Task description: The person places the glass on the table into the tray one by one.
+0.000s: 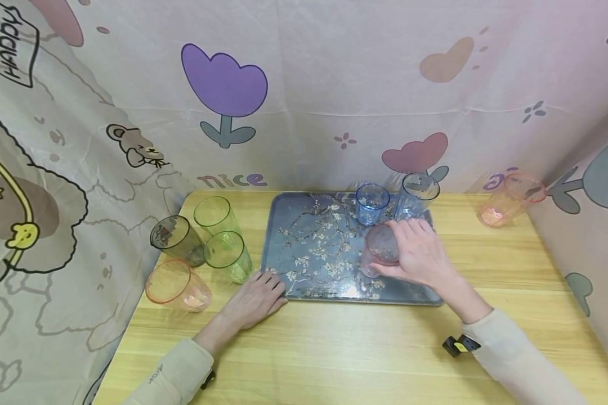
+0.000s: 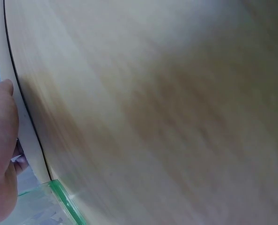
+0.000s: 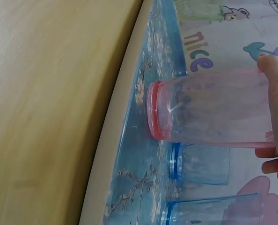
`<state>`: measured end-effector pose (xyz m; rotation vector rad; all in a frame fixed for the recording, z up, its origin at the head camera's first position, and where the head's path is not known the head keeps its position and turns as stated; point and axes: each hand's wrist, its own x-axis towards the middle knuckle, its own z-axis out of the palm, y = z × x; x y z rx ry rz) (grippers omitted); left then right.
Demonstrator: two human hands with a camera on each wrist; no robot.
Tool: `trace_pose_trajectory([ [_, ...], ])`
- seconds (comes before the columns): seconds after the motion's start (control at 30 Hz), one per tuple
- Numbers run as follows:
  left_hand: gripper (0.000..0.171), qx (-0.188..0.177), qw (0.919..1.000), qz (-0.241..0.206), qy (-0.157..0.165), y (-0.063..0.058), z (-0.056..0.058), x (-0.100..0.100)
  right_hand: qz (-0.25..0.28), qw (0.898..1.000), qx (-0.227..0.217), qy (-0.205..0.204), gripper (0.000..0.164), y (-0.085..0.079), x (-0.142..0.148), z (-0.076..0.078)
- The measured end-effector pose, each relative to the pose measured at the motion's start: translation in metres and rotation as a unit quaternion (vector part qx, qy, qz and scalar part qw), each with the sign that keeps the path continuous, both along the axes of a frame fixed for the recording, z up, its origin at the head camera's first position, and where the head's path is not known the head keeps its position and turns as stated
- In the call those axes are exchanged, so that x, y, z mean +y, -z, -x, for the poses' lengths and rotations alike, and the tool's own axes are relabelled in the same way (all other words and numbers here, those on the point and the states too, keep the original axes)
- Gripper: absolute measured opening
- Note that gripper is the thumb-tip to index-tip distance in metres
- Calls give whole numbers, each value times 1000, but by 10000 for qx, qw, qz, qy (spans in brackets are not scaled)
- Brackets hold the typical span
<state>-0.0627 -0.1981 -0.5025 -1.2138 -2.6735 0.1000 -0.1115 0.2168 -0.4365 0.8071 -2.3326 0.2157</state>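
My right hand grips a clear pink cup near its rim, thumb on the near side. The cup is upright at the right half of the blue-grey flowered tray; in the right wrist view its base is close to the tray, and I cannot tell whether it touches. Behind it on the tray stand a small blue cup and a taller pale blue cup. My left hand rests at the tray's front left corner, fingers relaxed, holding nothing.
Left of the tray stand a yellow-green cup, a green cup, a dark grey cup and an orange cup. Another orange-pink cup is at the back right of the wooden table. Printed cloth hangs behind.
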Motion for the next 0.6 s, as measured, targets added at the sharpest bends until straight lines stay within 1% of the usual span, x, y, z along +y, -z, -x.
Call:
trace_pose_trajectory([
  [0.33,27,46,10000,13,16,1,1,0,-84,9998,115,-136,102,-1,-9,1],
  [0.6,26,43,10000,5,9,1,1,0,-98,9999,3,33,104,-1,-13,0],
])
